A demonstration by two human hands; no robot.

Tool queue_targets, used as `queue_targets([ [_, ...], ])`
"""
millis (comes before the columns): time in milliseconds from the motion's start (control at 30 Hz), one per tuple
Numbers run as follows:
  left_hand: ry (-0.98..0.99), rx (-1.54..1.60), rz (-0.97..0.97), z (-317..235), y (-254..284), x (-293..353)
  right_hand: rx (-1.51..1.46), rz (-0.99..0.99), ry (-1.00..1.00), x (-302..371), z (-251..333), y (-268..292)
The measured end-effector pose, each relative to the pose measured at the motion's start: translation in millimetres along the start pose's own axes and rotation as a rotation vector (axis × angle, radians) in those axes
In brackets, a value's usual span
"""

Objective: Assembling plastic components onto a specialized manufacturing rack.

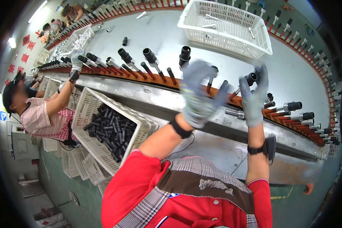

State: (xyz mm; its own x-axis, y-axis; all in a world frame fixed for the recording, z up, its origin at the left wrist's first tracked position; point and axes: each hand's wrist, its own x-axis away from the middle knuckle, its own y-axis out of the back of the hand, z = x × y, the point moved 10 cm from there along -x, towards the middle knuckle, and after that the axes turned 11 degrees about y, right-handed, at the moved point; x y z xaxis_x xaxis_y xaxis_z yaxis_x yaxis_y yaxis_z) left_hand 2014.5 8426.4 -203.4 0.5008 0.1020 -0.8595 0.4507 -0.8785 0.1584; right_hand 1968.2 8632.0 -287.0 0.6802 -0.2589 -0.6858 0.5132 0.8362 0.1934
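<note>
My left hand [197, 97], in a grey glove and blurred by motion, is over the row of upright rods with its fingers apart. Just beyond it stands a rod topped by a black sleeve [184, 56], and a silver tube [212, 73] is beside its fingers. My right hand [253, 100], gloved too, has its thumb and fingers spread on either side of another black sleeve [250, 78] on a silver tube; I see no firm grip on it. A loose-looking silver tube [235, 113] lies between my hands at the rail [155, 78].
A white basket [231, 42] with a few silver tubes stands on the metal table [155, 30]. At my left, a tilted crate [135, 150] holds many black sleeves [112, 133]. A co-worker [45, 114] reaches to the row farther left. More rods curve round the far side.
</note>
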Motion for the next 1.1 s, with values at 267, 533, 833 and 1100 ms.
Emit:
queue_targets([
  [267, 0.658, -0.5, 0.563, 187.0, 8.0, -64.7, -0.142, 0.114, -0.132, 131.0, 44.6, -6.8],
  [533, 0.405, -0.035, -0.183, 239.8, 106.0, -87.0, 0.017, 0.212, -0.548, 212.0, 34.5, -11.4],
  [833, 0.821, 0.187, 0.08, 301.6, 119.1, -88.5, -0.08, 0.143, -0.376, 182.0, 79.8, -31.1],
  [1100, 0.304, -0.087, 0.073, 94.9, 237.1, -53.5, -0.177, -0.175, -0.167, -21.2, -13.2, 28.8],
])
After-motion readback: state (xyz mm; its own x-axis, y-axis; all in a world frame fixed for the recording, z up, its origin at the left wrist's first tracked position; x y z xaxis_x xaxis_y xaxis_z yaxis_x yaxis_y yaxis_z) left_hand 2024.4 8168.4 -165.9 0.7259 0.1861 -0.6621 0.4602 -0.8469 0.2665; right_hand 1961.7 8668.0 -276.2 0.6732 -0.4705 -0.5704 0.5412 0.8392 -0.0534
